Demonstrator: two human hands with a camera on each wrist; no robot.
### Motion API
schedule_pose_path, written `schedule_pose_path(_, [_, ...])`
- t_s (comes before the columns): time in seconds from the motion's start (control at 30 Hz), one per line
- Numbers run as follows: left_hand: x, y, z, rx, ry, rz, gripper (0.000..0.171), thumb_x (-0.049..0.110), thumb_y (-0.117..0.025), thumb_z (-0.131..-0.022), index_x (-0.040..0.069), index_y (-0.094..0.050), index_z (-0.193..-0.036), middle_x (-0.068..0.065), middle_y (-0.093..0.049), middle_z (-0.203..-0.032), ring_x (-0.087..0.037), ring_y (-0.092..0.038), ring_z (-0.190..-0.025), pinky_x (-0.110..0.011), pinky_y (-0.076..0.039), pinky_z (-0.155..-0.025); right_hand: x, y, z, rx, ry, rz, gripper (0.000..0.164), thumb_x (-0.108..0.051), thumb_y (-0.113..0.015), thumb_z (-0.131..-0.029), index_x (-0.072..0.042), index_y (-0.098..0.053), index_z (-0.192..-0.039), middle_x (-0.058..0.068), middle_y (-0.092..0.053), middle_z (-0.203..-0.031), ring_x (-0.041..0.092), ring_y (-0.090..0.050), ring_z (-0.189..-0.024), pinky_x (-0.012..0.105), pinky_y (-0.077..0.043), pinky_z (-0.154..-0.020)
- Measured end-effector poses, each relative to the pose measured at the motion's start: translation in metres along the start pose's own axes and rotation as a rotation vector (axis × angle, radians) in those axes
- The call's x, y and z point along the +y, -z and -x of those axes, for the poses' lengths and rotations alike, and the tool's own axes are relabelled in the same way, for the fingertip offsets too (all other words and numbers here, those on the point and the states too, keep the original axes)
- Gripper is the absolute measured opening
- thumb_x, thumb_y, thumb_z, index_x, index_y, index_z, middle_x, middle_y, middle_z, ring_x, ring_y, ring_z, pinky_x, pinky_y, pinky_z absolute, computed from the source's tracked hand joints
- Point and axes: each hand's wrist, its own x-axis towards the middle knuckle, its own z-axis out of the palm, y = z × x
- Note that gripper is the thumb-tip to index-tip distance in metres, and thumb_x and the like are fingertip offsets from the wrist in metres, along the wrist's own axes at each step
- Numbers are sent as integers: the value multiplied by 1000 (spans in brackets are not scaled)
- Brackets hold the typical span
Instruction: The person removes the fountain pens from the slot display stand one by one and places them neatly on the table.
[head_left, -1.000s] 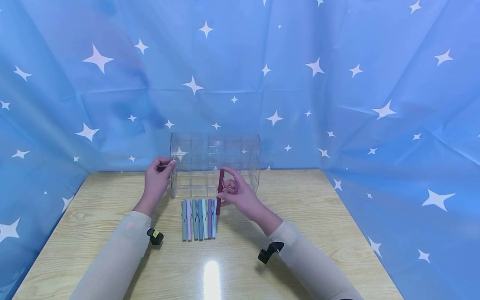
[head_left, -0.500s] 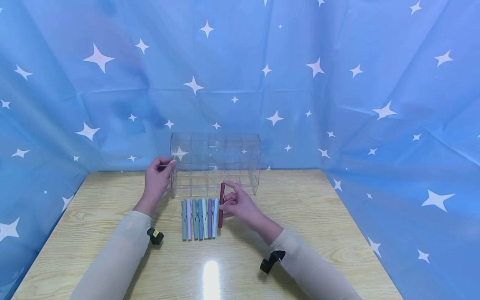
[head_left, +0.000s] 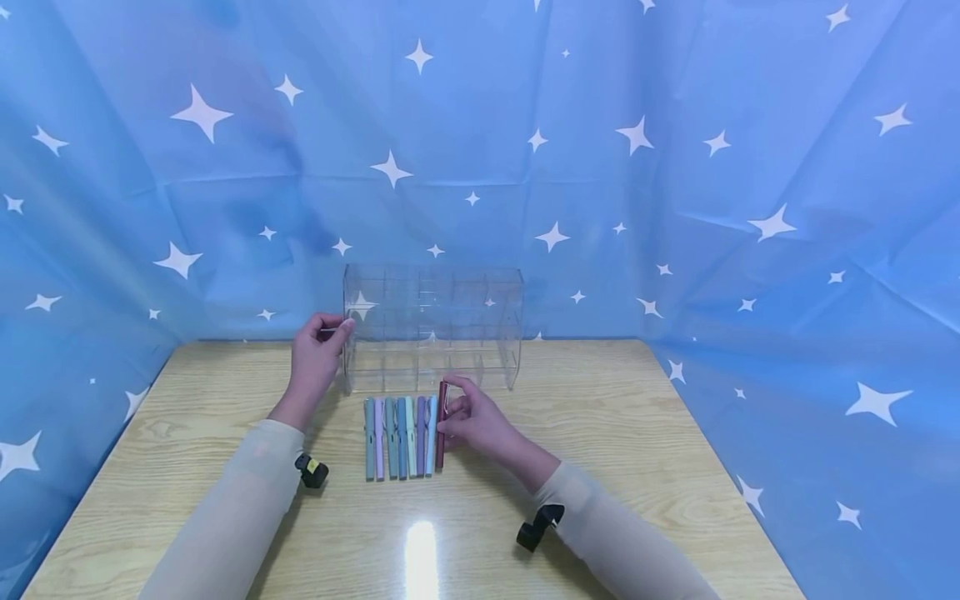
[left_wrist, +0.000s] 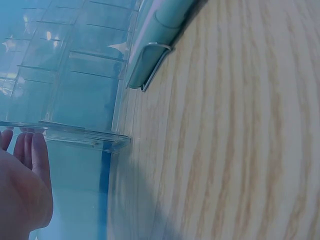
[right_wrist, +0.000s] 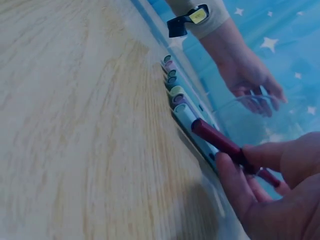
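My right hand [head_left: 480, 421] pinches a dark red pen [right_wrist: 220, 140] between thumb and fingers. In the head view the pen stands lengthwise just right of a row of capped pens; in the right wrist view it is held over the table, close to the light blue pen [right_wrist: 186, 117]. The row also has green [head_left: 370, 442], lilac [head_left: 378, 442], blue, pale green and purple [head_left: 421, 433] pens, side by side. My left hand [head_left: 318, 354] holds the left side of a clear compartment organizer [head_left: 401, 354], thumb in front and fingers partly behind the edge.
The organizer stands upright near the back of the wooden table [head_left: 615, 433], just behind the pens. A blue curtain with white stars [head_left: 480, 125] hangs behind and at both sides. Small black cameras [head_left: 311, 471] are strapped to both wrists.
My right hand has brought the dark red pen down and toward the front, from before the organizer to beside the light blue pen. The left hand stays at the organizer's side.
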Motion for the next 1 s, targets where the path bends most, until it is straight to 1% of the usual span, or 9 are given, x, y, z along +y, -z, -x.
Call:
schedule_pose_path(0.07, [1, 0, 0, 3, -10, 2, 40, 36, -77, -107, 0, -70, -123, -2, -68, -107, -17, -63, -97, -20, -56, -74, 0, -1, 0, 4, -4, -1, 92, 14, -78, -92, -6, -33, -170, 23, -61, -117, 24, -71, -90, 47, -69, -81])
schedule_pose_path(0.2, [0, -1, 0, 6, -16, 3, 38, 37, -78, -107, 2, -71, -121, -2, -69, -107, -17, -64, -97, -21, -56, -75, 0, -2, -2, 17, -6, 36, 92, 16, -79, -90, -5, -36, -169, 23, -62, -115, 24, -71, -87, 45, -69, -78])
schedule_pose_path(0.33, [-1, -1, -1, 4, -9, 1, 37, 37, -77, -107, 3, -71, -121, 0, -69, -107, -16, -64, -98, -21, -56, -75, 2, -4, -4, 16, -37, 57, 91, 16, -79, -90, -5, -37, -168, 22, -64, -110, 26, -72, -84, 44, -69, -75])
schedule_pose_path(0.43, [-1, 0, -1, 2, 1, -3, 38, 36, -77, -108, 2, -71, -122, 0, -68, -107, -14, -63, -98, -20, -56, -76, 4, -6, -6, 18, -65, 72, 90, 15, -80, -91, -5, -38, -168, 20, -65, -106, 26, -73, -81, 42, -69, -75])
schedule_pose_path(0.6, [-1, 0, -1, 2, 9, 2, 39, 33, -77, -107, -1, -70, -126, -1, -67, -108, -13, -62, -97, -19, -55, -75, 4, -8, -7, 30, -77, 119, 89, 14, -82, -90, -3, -40, -166, 19, -66, -104, 26, -73, -82, 40, -69, -74])
schedule_pose_path(0.8, [-4, 0, -2, 6, -13, 1, 39, 33, -78, -107, -2, -70, -123, 0, -68, -107, -14, -63, -97, -19, -55, -76, -1, -10, -8, 27, -91, 187, 86, 12, -82, -92, 0, -40, -166, 17, -67, -103, 25, -74, -82, 37, -68, -74])
schedule_pose_path(1.0, [-4, 0, -2, 7, -27, -6, 36, 36, -77, -107, 2, -70, -119, -1, -68, -108, -16, -63, -98, -21, -55, -76, -4, -11, -6, 13, -90, 225, 83, 12, -82, -92, 6, -40, -164, 17, -66, -98, 23, -73, -76, 36, -68, -73])
